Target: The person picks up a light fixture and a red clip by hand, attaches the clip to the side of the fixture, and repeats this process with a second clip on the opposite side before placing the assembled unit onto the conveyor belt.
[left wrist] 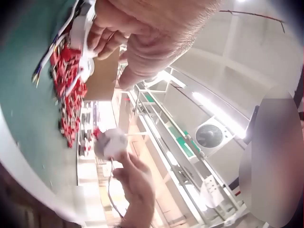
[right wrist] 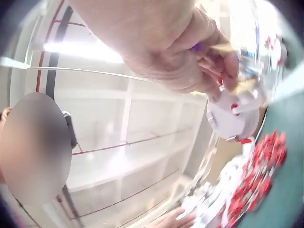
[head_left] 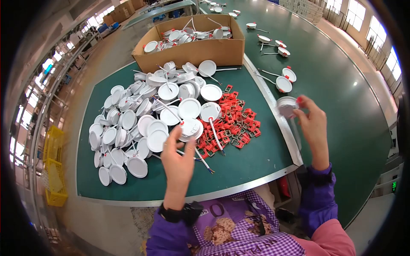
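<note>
My right hand (head_left: 314, 123) pinches a round white downlight (head_left: 287, 106) over the table's right edge. A red clip (head_left: 300, 100) shows at its rim, and its cord hangs below; in the right wrist view, the back of this downlight (right wrist: 235, 118) shows a red cord entry. At the near side of a large pile, my left hand (head_left: 177, 164) has thumb and fingers spread, fingertips right at the rim of a white downlight (head_left: 191, 128) with a cord. Just right of it lies a heap of red clips (head_left: 237, 119) with metal parts.
An open cardboard box (head_left: 192, 53) of downlights stands behind the pile (head_left: 128, 117). To the right, a long green belt (head_left: 341, 94) carries several downlights with red clips (head_left: 283, 84). A pale metal edge (head_left: 277, 113) divides table and belt. Yellow crates (head_left: 54, 166) stand at left.
</note>
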The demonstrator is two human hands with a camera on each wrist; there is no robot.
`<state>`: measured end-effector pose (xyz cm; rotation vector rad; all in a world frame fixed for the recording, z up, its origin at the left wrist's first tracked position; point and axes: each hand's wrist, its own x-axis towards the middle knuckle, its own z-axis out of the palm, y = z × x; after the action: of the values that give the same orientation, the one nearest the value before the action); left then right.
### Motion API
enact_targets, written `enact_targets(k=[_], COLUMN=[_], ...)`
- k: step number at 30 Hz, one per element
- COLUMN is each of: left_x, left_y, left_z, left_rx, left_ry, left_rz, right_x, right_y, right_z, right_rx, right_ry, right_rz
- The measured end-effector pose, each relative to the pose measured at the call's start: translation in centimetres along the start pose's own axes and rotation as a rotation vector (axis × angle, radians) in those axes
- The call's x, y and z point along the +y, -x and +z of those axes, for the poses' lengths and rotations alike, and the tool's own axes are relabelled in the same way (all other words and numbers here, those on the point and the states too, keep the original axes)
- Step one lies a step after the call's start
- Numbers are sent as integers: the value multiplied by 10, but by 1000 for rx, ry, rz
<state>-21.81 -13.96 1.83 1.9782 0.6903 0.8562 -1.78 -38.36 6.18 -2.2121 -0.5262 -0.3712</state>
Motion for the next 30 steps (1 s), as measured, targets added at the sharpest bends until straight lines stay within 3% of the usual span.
enact_targets(k=[3, 4, 5, 7, 9, 13, 16, 23, 25, 27, 30], left_x=[-9, -19, -25, -27, -36, -32, -32, 0, 2, 9, 14], left_y=[-18, -23, -27, -31, -35, -36, -31, 6, 20, 31, 44], left_z=[1, 7, 13, 22, 31, 28, 25, 12, 7, 1, -7], left_rx=[53, 34, 15, 32, 99, 52, -3, 136, 120, 114, -70], left_ry=[-146, -220, -293, -342, -218, -248, -220, 195, 555, 663, 1059], left_rz=[7, 41, 77, 118, 69, 32, 68, 50, -102, -189, -592], right_x=[-4, -9, -20, -31, -33, -26, -26, -28, -30, -31, -32], right_y=[5, 10, 24, 46, 62, 75, 76, 77, 80, 83, 86], right_z=[4, 14, 23, 51, 75, 94, 83, 73, 75, 76, 73], right_rx=[24, -78, -296, -373, -445, -472, -493, -623, -600, -574, -566], right_ry=[-27, -103, -279, -213, -200, -86, 1, 227, 221, 213, 286], right_rz=[-109, -242, -98, -369, -355, -489, -579, -628, -585, -541, -520])
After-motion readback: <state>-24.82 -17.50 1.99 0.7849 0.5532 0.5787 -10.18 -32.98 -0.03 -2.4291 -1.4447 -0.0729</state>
